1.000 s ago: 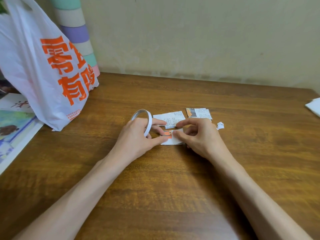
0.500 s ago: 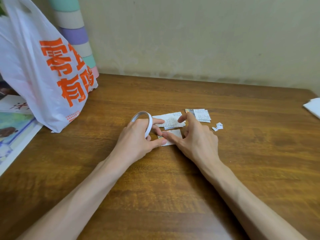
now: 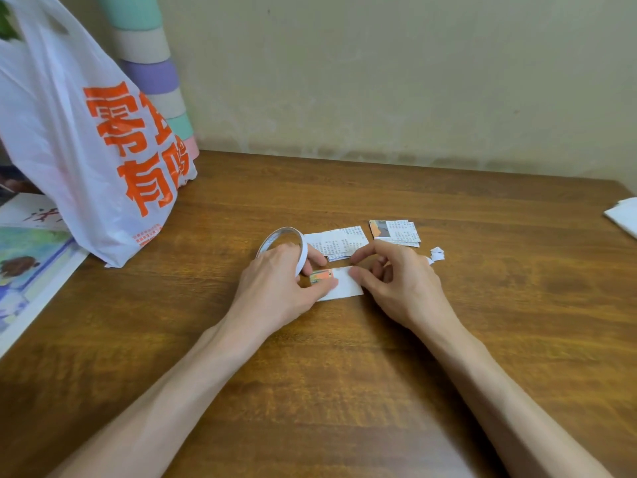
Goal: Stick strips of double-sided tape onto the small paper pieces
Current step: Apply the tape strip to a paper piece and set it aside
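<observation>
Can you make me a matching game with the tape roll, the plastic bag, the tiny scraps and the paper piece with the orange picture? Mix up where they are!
Things
1. tape roll
2. plastic bag
3. tiny scraps
4. paper piece

Places
A. just right of the right hand
B. lying between the two thumbs
C. on the left side of the table
D. held by the left hand

Pairs: 1-D, 2-C, 3-A, 4-B

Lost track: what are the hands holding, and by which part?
Left hand grips the tape roll by its near rim; right hand pinches the paper piece at its right end.
</observation>
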Demonstrator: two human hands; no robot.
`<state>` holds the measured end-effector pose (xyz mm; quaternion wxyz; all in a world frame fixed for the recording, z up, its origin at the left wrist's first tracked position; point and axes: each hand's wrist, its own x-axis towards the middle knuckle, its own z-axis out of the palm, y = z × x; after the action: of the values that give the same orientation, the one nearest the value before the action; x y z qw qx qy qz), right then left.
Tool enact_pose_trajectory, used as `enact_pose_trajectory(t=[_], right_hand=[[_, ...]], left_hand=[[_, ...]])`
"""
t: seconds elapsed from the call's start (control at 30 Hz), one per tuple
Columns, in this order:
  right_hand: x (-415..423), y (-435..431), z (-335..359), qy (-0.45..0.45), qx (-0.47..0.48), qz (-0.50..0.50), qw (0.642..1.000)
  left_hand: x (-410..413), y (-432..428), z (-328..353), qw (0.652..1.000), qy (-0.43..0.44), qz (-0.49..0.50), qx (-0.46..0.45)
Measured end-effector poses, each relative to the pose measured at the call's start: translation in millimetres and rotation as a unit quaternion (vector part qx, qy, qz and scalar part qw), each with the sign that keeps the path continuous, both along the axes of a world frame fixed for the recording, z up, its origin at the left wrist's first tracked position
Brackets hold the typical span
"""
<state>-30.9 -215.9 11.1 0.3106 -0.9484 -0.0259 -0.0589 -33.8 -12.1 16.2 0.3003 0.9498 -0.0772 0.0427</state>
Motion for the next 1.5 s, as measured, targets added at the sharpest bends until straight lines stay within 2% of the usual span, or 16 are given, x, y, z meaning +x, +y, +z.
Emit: enact_pose_trajectory(t=[0.2, 0.3, 0.5, 0.63, 0.77, 0.93, 1.17, 1.3, 1.4, 1.5], right_hand=[[-2, -5, 6, 0.033, -0.025, 0.06, 0.997], [0, -7, 0, 0.027, 0.004, 0.072, 0.997], [-4, -3, 4, 0.01, 0.212, 0.125, 0.969], [-14, 11, 6, 0.032, 0.36, 0.115, 0.925], [-18, 23, 2, -0.031, 0.33, 0.062, 0.942], [-19, 29, 2, -0.042, 0.313, 0.028, 0.948], [-18, 28, 1, -0.089, 0.312, 0.052, 0.944], [-19, 28, 3, -0.079, 0.33, 0.059, 0.939], [-20, 28, 5, -0.067, 0.384, 0.047, 0.92], [-19, 27, 4, -0.083, 0.379, 0.027, 0.921]], left_hand=[[1, 2, 4, 0.999, 0.019, -0.026, -0.011], [0, 3, 0, 0.998, 0.03, -0.032, -0.038], [3, 11, 0, 0.977, 0.05, -0.034, -0.206], [-2, 8, 6, 0.957, 0.024, -0.039, -0.285], [-4, 3, 7, 0.962, -0.002, -0.036, -0.272], [-6, 1, 6, 0.974, -0.062, -0.017, -0.217], [-9, -3, 4, 0.957, -0.027, -0.044, -0.287], [-8, 0, 4, 0.944, -0.01, -0.038, -0.328], [-6, 2, 4, 0.945, -0.004, -0.055, -0.322], [-8, -1, 3, 0.949, 0.015, -0.091, -0.303]])
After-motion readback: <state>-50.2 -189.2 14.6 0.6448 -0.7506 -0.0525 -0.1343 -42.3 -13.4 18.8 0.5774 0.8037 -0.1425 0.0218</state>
